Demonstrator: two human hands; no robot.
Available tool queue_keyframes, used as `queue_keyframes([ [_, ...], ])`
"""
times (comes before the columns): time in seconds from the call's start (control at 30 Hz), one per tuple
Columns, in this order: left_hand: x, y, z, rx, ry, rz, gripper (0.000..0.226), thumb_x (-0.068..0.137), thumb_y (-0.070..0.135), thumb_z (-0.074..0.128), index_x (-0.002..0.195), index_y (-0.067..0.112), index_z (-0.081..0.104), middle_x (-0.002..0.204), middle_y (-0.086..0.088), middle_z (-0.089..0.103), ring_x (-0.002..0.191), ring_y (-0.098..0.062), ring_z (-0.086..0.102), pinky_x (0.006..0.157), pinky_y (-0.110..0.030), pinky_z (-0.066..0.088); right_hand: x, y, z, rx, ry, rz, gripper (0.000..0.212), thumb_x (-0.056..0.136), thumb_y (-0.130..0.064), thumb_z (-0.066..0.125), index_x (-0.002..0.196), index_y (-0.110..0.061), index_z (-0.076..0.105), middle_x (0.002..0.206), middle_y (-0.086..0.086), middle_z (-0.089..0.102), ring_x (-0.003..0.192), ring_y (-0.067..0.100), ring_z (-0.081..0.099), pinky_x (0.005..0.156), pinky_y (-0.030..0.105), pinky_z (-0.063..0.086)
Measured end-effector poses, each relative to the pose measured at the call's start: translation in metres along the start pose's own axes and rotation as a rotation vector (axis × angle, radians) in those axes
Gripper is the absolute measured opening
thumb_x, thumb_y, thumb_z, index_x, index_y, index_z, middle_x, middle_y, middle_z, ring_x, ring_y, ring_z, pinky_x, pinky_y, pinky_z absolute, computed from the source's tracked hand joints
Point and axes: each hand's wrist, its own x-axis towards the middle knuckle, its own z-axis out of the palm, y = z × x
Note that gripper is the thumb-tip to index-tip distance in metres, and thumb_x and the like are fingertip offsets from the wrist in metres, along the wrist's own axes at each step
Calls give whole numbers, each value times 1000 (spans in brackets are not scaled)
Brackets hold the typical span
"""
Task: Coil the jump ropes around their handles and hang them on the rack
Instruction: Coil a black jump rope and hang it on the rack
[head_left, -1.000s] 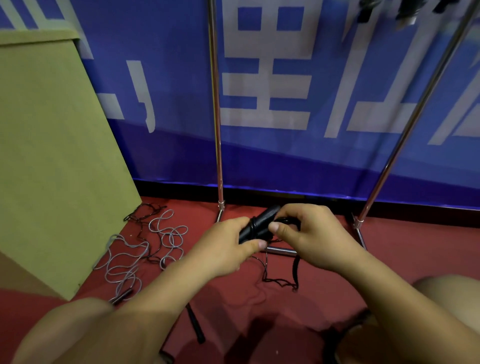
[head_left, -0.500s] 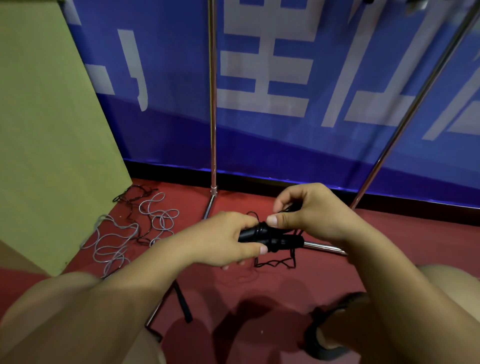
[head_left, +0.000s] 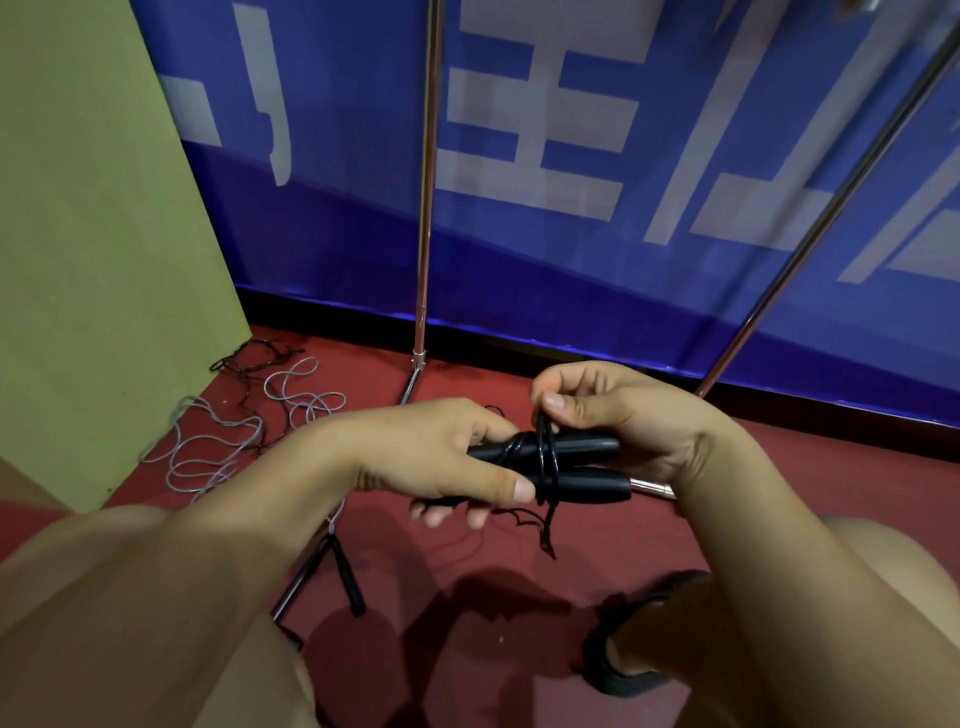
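Left hand (head_left: 441, 457) grips two black jump-rope handles (head_left: 582, 467) side by side; right hand (head_left: 618, 415) pinches the black rope (head_left: 544, 457) looped around them

We've got open red floor (head_left: 519, 587) right under our hands, so there's room to drop down there. Off to the left it's messier: grey rope (head_left: 218, 447) and black cord (head_left: 254, 358) sprawl loose by the green board (head_left: 104, 234), which walls off that whole side. One spare black handle (head_left: 345, 577) lies beside the rack's foot bar (head_left: 301, 582). Ahead, the two rack poles (head_left: 423, 208) leave a wide gap between them, but the blue banner (head_left: 571, 260) closes it off behind.
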Motion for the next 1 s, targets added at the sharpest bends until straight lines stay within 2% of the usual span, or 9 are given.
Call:
queue_keyframes([
  [0.13,-2,0,0,-24,8,-3,15,95,33,65,90,19,61,64,-1,63,43,-14,48,44,-24,40,5,1,1,1,46,-8,8,84,-7,60,78,-7,64,61,2,63,50,9,59,49,19,49],
  [0.3,1,-4,8,12,83,1,29,93,47,65,73,27,56,59,2,60,45,-17,47,50,-27,37,10,7,-2,-48,103,-4,8,79,-14,68,71,-14,72,61,0,62,52,10,57,52,20,48],
  [0.4,2,-6,7,5,90,9,32,91,50,66,68,30,57,59,1,60,45,-18,48,50,-27,37,10,6,-1,-28,99,12,7,81,-10,68,74,-12,66,59,1,61,49,10,56,49,20,48],
  [0.5,0,-5,5,-40,60,66,30,89,48,68,68,30,57,59,-1,59,43,-18,46,48,-26,35,8,3,-2,49,71,10,7,85,-6,64,81,-9,58,60,2,63,49,10,59,48,21,50],
  [0.6,-1,-2,3,-151,86,159,20,89,38,65,73,28,59,60,-2,57,39,-14,42,41,-21,31,8,2,-1,36,80,-28,10,84,-6,62,78,-12,56,62,0,61,51,10,56,49,20,48],
  [0.7,0,0,1,-262,162,226,17,90,31,59,74,29,65,61,-4,55,38,-11,41,41,-23,28,13,3,2,-108,146,-88,10,82,-4,53,77,-9,59,64,5,53,52,10,47,47,19,39],
  [0.77,3,0,1,-353,237,248,19,89,28,57,73,31,68,62,-6,55,37,-11,39,40,-22,26,18,8,2,-182,173,-137,13,88,-2,53,91,1,65,71,8,55,58,10,48,49,20,39],
  [0.9,6,0,-7,-504,476,229,9,91,22,57,87,14,60,62,-5,56,37,-12,38,42,-21,24,25,19,3,-162,272,-160,11,95,-5,58,91,-12,65,74,2,65,71,19,55,64,25,48],
  [1.0,8,-1,-14,-542,619,182,13,98,13,51,91,11,62,61,-4,57,37,-12,39,41,-20,25,25,21,8,-279,336,-144,7,93,-10,64,97,-15,63,68,1,64,60,13,54,55,24,42],
])
